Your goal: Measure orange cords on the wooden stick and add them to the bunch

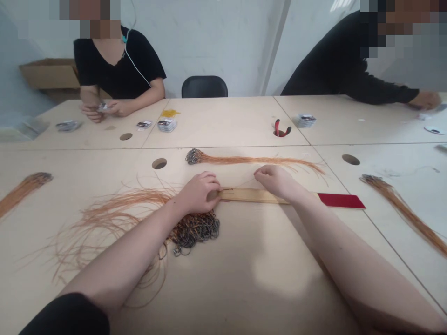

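Note:
My left hand [198, 191] is closed, pinching one end of a thin orange thread against the left end of a wooden strip [254, 195] lying flat on the table. My right hand [274, 180] is closed over the strip's middle, pinching the same thread, which runs taut between the two hands. A red card [340, 200] lies at the strip's right end. Under my left wrist sits a tangled pile of orange threads [115, 216] with dark metal hooks [195, 230] at their ends. A neat bundle of hooked threads [251, 160] lies just beyond my hands.
More thread bundles lie at far left [23, 190] and far right [405, 209]. Round cable holes [159, 163] dot the tables. Red pliers [281, 129] and small packets [166, 124] sit further back. A person in black sits opposite left; another leans over the right table.

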`<state>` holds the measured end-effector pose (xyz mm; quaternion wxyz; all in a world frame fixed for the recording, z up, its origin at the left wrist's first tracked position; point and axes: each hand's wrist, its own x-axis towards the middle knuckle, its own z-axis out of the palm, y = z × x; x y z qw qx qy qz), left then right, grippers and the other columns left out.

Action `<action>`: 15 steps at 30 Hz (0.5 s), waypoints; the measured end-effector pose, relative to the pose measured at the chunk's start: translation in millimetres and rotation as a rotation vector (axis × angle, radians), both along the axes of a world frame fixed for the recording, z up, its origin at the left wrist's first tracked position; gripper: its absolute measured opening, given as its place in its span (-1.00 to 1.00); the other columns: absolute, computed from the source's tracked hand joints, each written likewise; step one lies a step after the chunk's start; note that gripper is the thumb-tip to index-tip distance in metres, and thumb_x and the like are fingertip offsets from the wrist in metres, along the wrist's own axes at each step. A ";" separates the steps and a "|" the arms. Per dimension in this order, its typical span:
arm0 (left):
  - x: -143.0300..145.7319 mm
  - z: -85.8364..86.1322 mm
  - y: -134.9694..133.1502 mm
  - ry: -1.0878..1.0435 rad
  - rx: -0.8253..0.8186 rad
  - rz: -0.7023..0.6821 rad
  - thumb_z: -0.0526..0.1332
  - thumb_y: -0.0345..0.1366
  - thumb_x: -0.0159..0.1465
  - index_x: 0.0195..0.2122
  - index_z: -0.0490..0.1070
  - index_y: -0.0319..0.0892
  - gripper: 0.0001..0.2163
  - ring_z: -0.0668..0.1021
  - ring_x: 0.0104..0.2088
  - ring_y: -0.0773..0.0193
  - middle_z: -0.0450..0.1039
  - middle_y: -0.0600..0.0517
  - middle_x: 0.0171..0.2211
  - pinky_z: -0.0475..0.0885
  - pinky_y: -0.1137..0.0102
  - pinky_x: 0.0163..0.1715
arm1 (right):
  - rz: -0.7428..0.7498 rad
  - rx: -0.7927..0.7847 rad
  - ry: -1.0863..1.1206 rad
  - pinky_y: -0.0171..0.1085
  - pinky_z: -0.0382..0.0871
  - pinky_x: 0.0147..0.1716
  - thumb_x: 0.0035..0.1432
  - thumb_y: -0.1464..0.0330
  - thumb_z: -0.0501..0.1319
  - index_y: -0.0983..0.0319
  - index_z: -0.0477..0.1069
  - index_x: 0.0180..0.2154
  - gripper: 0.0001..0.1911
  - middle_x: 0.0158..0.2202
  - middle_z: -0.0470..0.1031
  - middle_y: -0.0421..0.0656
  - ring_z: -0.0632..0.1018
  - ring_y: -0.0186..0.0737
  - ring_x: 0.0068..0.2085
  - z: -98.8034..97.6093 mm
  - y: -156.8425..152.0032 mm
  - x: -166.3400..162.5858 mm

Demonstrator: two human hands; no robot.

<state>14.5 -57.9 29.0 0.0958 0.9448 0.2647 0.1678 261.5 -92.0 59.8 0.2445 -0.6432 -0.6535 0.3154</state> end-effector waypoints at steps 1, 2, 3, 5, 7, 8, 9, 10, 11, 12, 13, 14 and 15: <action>0.1 0.0 0.1 -0.001 -0.001 0.000 0.20 -0.31 0.09 -0.31 0.47 -0.17 -0.85 0.39 -0.08 0.10 0.47 -0.05 -0.30 0.32 0.17 -0.03 | -0.008 -0.003 0.000 -0.32 -0.10 -0.63 -0.05 0.37 -0.01 0.20 -0.10 -0.64 -0.75 -0.66 -0.05 -0.28 0.04 -0.40 -0.61 1.6 0.2 2.4; 0.1 -0.1 0.1 -0.002 -0.001 0.002 0.20 -0.31 0.09 -0.31 0.47 -0.17 -0.85 0.39 -0.08 0.10 0.47 -0.05 -0.29 0.32 0.17 -0.03 | -0.019 0.002 -0.004 -0.32 -0.09 -0.62 -0.04 0.36 -0.01 0.20 -0.09 -0.64 -0.74 -0.66 -0.05 -0.28 0.05 -0.39 -0.61 2.9 0.6 5.4; 0.0 -0.2 0.3 -0.001 -0.002 0.001 0.20 -0.31 0.08 -0.31 0.47 -0.16 -0.84 0.39 -0.08 0.10 0.47 -0.05 -0.29 0.32 0.17 -0.03 | -0.035 0.010 -0.014 -0.32 -0.07 -0.62 -0.03 0.34 0.00 0.20 -0.08 -0.64 -0.74 -0.66 -0.03 -0.28 0.07 -0.39 -0.61 3.9 1.1 8.8; -0.3 -0.7 0.6 -0.001 -0.005 0.000 0.20 -0.30 0.09 -0.30 0.47 -0.16 -0.84 0.39 -0.08 0.10 0.47 -0.05 -0.29 0.32 0.16 -0.03 | -0.084 0.044 -0.053 -0.32 -0.02 -0.62 0.00 0.31 0.01 0.20 -0.01 -0.64 -0.74 -0.66 0.04 -0.26 0.13 -0.36 -0.60 5.0 2.6 16.6; -0.6 -1.4 0.9 0.000 -0.005 0.000 0.19 -0.29 0.09 -0.30 0.47 -0.16 -0.84 0.38 -0.07 0.09 0.47 -0.04 -0.29 0.32 0.17 -0.02 | -0.130 0.098 -0.114 -0.31 0.04 -0.59 0.01 0.29 0.03 0.20 0.08 -0.63 -0.75 -0.66 0.12 -0.23 0.21 -0.32 -0.58 5.2 4.4 24.4; -0.7 -1.7 0.9 0.002 -0.004 0.003 0.19 -0.29 0.10 -0.30 0.47 -0.16 -0.84 0.38 -0.07 0.09 0.47 -0.04 -0.29 0.32 0.17 -0.02 | -0.147 0.131 -0.154 -0.30 0.06 -0.58 0.01 0.29 0.04 0.20 0.11 -0.63 -0.76 -0.65 0.15 -0.21 0.24 -0.30 -0.56 5.4 5.4 28.0; -0.8 -2.0 1.0 0.005 -0.002 0.006 0.19 -0.29 0.10 -0.29 0.47 -0.16 -0.83 0.37 -0.06 0.09 0.47 -0.04 -0.28 0.32 0.18 -0.02 | -0.163 0.161 -0.201 -0.29 0.08 -0.56 0.01 0.30 0.05 0.20 0.14 -0.64 -0.76 -0.64 0.18 -0.18 0.26 -0.27 -0.54 5.9 6.5 31.4; -0.8 -2.2 1.0 0.006 -0.001 0.008 0.19 -0.29 0.10 -0.29 0.47 -0.17 -0.83 0.37 -0.06 0.09 0.47 -0.05 -0.28 0.31 0.18 -0.01 | -0.176 0.182 -0.252 -0.28 0.09 -0.55 0.01 0.31 0.05 0.21 0.15 -0.65 -0.76 -0.64 0.21 -0.16 0.27 -0.25 -0.53 7.0 7.5 34.9; -0.9 -2.5 0.9 0.006 -0.001 0.009 0.18 -0.29 0.10 -0.29 0.47 -0.17 -0.83 0.37 -0.06 0.09 0.47 -0.05 -0.28 0.31 0.18 -0.01 | -0.187 0.188 -0.304 -0.27 0.10 -0.54 0.01 0.32 0.04 0.21 0.15 -0.66 -0.75 -0.64 0.22 -0.14 0.28 -0.24 -0.53 8.8 8.4 38.6; -0.9 -2.6 0.8 0.006 -0.001 0.009 0.18 -0.29 0.10 -0.28 0.47 -0.17 -0.82 0.37 -0.06 0.09 0.47 -0.05 -0.27 0.31 0.19 -0.01 | -0.202 0.179 -0.350 -0.26 0.10 -0.54 0.01 0.32 0.03 0.21 0.15 -0.67 -0.73 -0.64 0.23 -0.13 0.28 -0.24 -0.53 11.6 9.2 42.7; -0.9 -2.8 0.7 0.005 -0.002 0.009 0.18 -0.28 0.10 -0.28 0.47 -0.17 -0.82 0.37 -0.06 0.09 0.47 -0.05 -0.27 0.31 0.18 0.00 | -0.221 0.159 -0.388 -0.25 0.09 -0.54 0.02 0.33 0.02 0.21 0.14 -0.68 -0.73 -0.64 0.23 -0.12 0.28 -0.24 -0.54 15.2 9.7 47.6; -0.9 -2.9 0.6 0.005 -0.003 0.010 0.18 -0.28 0.11 -0.27 0.47 -0.17 -0.82 0.37 -0.05 0.09 0.46 -0.05 -0.27 0.31 0.18 0.00 | -0.241 0.130 -0.420 -0.25 0.10 -0.54 0.02 0.34 0.01 0.21 0.14 -0.69 -0.72 -0.63 0.25 -0.12 0.28 -0.24 -0.54 19.3 9.9 53.3; -1.0 -3.0 0.4 0.005 -0.003 0.011 0.18 -0.28 0.11 -0.27 0.47 -0.17 -0.82 0.37 -0.05 0.09 0.46 -0.05 -0.27 0.30 0.17 0.00 | -0.264 0.097 -0.449 -0.25 0.10 -0.54 0.02 0.34 0.01 0.22 0.16 -0.69 -0.72 -0.62 0.27 -0.11 0.29 -0.24 -0.54 23.6 9.7 60.0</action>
